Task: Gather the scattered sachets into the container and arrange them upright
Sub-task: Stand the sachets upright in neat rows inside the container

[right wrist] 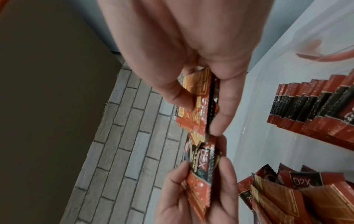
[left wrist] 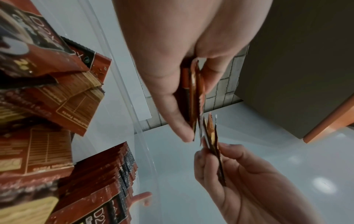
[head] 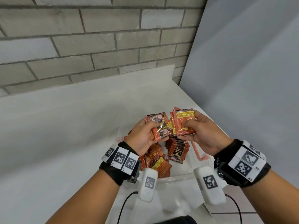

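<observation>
The white desk (head: pixel 64 126) carries a clear container (head: pixel 178 177) directly below my hands. Inside it, a row of sachets (head: pixel 177 150) stands upright on the right; loose sachets (head: pixel 159 164) lie flat and tilted on the left. My left hand (head: pixel 142 139) holds a small bundle of sachets (head: pixel 161 126) above the container, fingers clamped on it. My right hand (head: pixel 205 135) pinches a second bundle (head: pixel 184 122), thumb on its face. The bundles appear to touch edge to edge.
</observation>
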`<state>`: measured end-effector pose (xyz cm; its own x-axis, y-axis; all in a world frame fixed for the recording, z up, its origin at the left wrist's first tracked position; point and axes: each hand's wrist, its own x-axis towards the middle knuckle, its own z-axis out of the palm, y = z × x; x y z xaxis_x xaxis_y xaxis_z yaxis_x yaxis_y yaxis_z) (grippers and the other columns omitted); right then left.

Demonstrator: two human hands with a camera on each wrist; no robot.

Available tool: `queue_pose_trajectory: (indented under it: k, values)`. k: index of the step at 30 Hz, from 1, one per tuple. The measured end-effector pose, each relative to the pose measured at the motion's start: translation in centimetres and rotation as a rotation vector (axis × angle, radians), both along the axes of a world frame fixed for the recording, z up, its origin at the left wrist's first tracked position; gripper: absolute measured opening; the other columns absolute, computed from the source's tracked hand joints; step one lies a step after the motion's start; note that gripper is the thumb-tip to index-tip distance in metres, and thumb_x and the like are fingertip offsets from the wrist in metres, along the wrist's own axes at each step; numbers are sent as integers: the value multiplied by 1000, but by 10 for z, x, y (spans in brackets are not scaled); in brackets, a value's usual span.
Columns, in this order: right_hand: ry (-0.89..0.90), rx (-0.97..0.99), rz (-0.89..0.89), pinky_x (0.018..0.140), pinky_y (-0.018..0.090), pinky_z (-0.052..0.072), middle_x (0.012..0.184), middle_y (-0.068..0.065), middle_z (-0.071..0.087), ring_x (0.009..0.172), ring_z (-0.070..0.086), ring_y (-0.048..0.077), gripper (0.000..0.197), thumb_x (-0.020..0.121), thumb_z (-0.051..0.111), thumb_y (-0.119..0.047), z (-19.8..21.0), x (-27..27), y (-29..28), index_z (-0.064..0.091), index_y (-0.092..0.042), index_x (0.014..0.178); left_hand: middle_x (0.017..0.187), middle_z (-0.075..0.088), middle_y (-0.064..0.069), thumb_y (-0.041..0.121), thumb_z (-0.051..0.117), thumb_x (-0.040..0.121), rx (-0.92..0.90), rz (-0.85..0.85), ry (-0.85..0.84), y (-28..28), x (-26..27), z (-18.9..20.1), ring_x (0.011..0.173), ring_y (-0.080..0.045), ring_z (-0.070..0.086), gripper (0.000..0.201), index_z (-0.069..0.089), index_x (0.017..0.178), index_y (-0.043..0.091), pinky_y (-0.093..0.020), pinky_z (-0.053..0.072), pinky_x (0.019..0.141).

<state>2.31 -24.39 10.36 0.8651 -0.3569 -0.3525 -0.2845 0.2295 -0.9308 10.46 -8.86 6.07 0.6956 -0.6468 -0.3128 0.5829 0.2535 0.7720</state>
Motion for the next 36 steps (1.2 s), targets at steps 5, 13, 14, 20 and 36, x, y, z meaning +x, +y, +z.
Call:
queue_pose_trajectory:
  k: [5,13,14,20,36]
  values:
    - [-2,-135,89,63,27,52,97,8,68,82,66,20,28,89,53,4,-4,-1,2,53,-17,107,93,72,-4,3,59,87,91,-73,-221,0,-2,-4,85,-17,70,15,61,99,12,-33,59,71]
    - [31,-242,145,69,23,51,101,9,69,83,67,16,32,90,52,1,-7,1,-2,50,-8,121,98,68,-13,17,52,93,34,-59,-53,1,-2,0,87,-24,68,18,55,107,6,-39,60,69]
    - [32,-241,143,72,25,52,104,12,68,85,65,18,30,91,51,1,-7,2,-3,50,-5,120,102,65,-17,15,45,96,1,-53,-1,1,-3,2,88,-27,66,17,54,107,6,-40,58,69]
    - [8,-285,145,72,27,50,98,11,66,82,61,17,18,90,50,2,0,1,-6,56,-6,105,94,69,-12,16,58,92,190,-108,-237,0,-3,-1,72,-20,69,17,57,107,8,-24,56,51]
    - [-137,30,100,82,29,53,107,14,67,91,65,20,30,93,46,1,-9,0,7,53,1,122,117,66,-5,25,59,85,30,-160,-119,-16,-16,13,108,-19,60,45,52,128,16,-33,49,84]
